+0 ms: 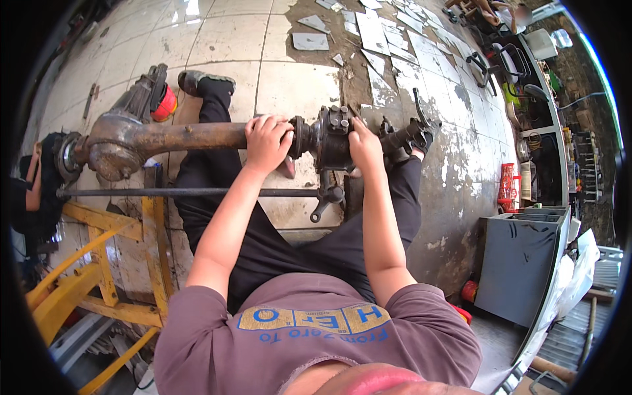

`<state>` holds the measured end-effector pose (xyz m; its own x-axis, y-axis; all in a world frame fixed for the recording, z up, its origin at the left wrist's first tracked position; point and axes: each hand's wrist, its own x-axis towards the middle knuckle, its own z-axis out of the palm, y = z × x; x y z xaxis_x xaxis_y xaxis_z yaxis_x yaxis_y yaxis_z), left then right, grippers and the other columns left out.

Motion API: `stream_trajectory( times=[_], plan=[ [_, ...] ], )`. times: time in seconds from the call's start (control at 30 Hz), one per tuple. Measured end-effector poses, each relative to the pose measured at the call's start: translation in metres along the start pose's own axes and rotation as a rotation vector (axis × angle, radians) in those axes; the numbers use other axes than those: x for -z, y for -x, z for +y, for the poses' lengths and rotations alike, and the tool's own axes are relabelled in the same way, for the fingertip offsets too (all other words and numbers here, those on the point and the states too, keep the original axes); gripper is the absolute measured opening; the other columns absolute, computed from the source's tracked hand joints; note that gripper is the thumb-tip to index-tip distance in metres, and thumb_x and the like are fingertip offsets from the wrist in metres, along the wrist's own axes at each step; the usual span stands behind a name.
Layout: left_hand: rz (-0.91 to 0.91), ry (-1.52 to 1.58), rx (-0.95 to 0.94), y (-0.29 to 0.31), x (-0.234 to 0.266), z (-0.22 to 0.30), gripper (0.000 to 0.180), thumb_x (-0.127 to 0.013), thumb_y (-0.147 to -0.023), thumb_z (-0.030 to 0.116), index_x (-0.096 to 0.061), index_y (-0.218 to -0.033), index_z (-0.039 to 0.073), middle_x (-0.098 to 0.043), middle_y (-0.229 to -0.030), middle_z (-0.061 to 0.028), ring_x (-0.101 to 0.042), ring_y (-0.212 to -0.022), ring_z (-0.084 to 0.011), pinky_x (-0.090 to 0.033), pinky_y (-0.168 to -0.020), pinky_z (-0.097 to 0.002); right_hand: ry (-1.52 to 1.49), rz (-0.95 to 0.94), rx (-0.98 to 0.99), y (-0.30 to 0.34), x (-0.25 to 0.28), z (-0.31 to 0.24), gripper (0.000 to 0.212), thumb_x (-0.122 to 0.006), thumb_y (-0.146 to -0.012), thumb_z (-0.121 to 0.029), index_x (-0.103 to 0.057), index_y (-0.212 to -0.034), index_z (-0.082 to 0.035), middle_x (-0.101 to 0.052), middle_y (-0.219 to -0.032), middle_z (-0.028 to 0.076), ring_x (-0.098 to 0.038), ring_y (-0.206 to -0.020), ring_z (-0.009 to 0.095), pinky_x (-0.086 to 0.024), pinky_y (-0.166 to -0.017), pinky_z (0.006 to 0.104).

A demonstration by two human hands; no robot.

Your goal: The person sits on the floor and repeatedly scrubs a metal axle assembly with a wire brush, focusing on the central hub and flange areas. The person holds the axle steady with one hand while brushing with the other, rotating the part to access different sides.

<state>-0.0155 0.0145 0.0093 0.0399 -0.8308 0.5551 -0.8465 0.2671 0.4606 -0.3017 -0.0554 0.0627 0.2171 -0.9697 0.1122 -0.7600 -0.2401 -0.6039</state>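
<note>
A rusty vehicle axle (197,136) stretches from the left to the middle, with a bulging differential housing (113,141) at its left. My left hand (266,141) is closed over the axle tube, just left of a dark ringed flange (303,137). At the right end sits a greasy black steering knuckle (334,146) with several bolt heads on a block on top. My right hand (364,146) grips the knuckle's right side, its fingers curled and partly hidden. A long dark tie rod (197,193) lies on my side of the axle, joined to a lever arm (329,196).
My legs (217,164) straddle the axle. A yellow metal frame (99,263) stands at the lower left. Near the differential is a red round object (164,105). Another person's arm (33,181) shows at far left. Broken tiles (375,33) lie ahead; a grey cabinet (517,270) stands right.
</note>
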Motion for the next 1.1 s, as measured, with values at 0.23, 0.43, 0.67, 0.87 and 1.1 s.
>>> stream_trajectory(
  times=[0.23,0.43,0.67,0.87,1.1],
  plan=[
    [0.002,0.035,-0.026,-0.002,-0.007,0.002,0.013,-0.072,-0.103,0.027,-0.082,-0.11,0.02,-0.077,-0.129,0.0022,-0.065,-0.136,-0.023,-0.036,-0.12,-0.0506,-0.11,0.028,-0.088,0.007,0.005,-0.006,0.058,-0.049,-0.103,-0.019,-0.068,-0.151,0.008,-0.065,-0.161,0.029,-0.06,-0.153,0.043,-0.044,-0.131,0.0489],
    [0.0,-0.01,-0.018,0.009,0.0,-0.016,0.014,-0.073,-0.103,0.029,-0.082,-0.109,0.021,-0.077,-0.128,0.0016,-0.066,-0.135,-0.0247,-0.037,-0.119,-0.0516,0.116,-0.097,-0.059,0.031,0.0,-0.022,0.064,-0.05,-0.103,-0.026,-0.064,-0.16,-0.001,-0.059,-0.17,0.025,-0.056,-0.158,0.041,-0.04,-0.132,0.0629],
    [0.014,0.013,-0.008,0.0,-0.002,0.001,0.013,-0.072,-0.104,0.028,-0.081,-0.109,0.02,-0.078,-0.126,0.0015,-0.066,-0.133,-0.0249,-0.037,-0.119,-0.0517,0.027,-0.067,0.003,-0.006,0.006,0.003,0.058,-0.05,-0.103,-0.021,-0.068,-0.153,0.003,-0.064,-0.161,0.029,-0.058,-0.154,0.044,-0.044,-0.131,0.0508],
    [-0.038,0.022,-0.007,-0.002,-0.003,0.001,0.014,-0.074,-0.102,0.029,-0.081,-0.111,0.021,-0.077,-0.129,0.0015,-0.065,-0.135,-0.0248,-0.036,-0.122,-0.0518,0.135,-0.011,-0.026,0.032,0.0,-0.007,0.063,-0.052,-0.102,-0.022,-0.063,-0.161,-0.001,-0.056,-0.172,0.025,-0.053,-0.16,0.042,-0.037,-0.135,0.057],
    [0.005,-0.015,-0.026,0.008,-0.002,-0.013,0.013,-0.074,-0.102,0.029,-0.082,-0.109,0.021,-0.077,-0.129,0.0019,-0.066,-0.135,-0.0243,-0.037,-0.119,-0.0512,0.234,-0.077,0.022,0.051,-0.009,-0.018,0.066,-0.053,-0.1,-0.02,-0.061,-0.162,0.0,-0.056,-0.172,0.025,-0.054,-0.16,0.043,-0.042,-0.131,0.0617]
  ],
)
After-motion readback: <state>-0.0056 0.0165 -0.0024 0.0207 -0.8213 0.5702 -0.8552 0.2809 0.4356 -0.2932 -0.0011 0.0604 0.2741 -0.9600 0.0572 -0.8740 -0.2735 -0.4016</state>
